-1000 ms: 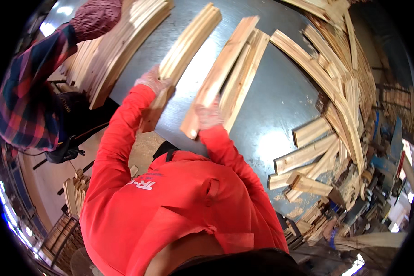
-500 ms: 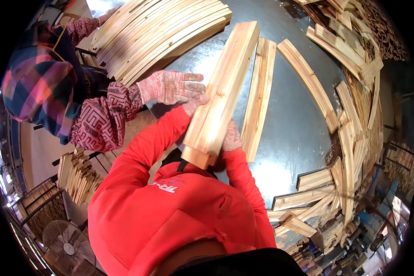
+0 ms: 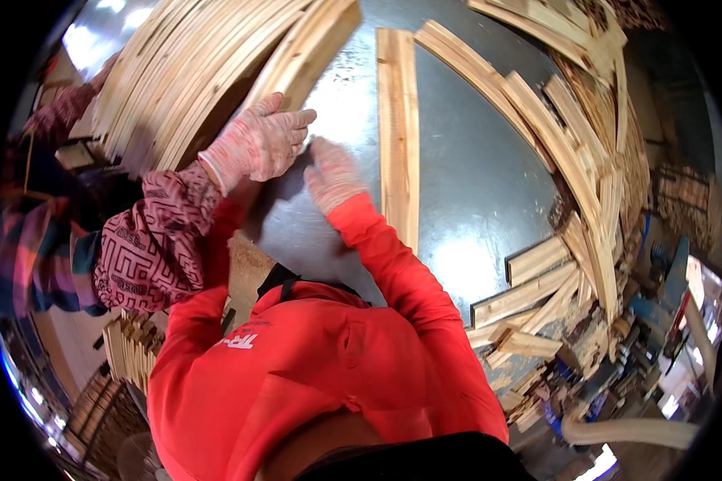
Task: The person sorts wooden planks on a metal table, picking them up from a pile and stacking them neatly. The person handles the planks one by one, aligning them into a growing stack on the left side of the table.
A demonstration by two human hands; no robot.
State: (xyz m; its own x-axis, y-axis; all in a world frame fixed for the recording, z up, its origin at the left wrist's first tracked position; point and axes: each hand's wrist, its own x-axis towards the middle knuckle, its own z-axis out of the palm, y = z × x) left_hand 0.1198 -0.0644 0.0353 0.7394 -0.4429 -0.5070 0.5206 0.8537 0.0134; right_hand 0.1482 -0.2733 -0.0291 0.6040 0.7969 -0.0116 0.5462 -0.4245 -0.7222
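Note:
A curved wooden piece (image 3: 317, 44) lies beside a stack of similar curved boards (image 3: 192, 60) at the far left of the metal table. My right hand (image 3: 334, 175), in a pale pinkish glove, is just off the near end of that piece. Its fingers are stretched out, a little blurred, with nothing in them. My left hand is mostly hidden behind a co-worker's patterned sleeve, so its fingers do not show. The co-worker's gloved hand (image 3: 257, 144) reaches over at the near end of the piece. Right of my right hand lies a straight-looking board (image 3: 398, 136).
The metal table (image 3: 473, 216) has a long curved board (image 3: 481, 84) across its far part. Loose boards and offcuts (image 3: 598, 192) pile up along the right edge. Short pieces (image 3: 529, 289) lie at the near right. A stack of slats (image 3: 128, 349) stands low on the left.
The wooden piece I held in both hands now lies against the stack at the far left. My right hand has come off it and moved left. The view has shifted.

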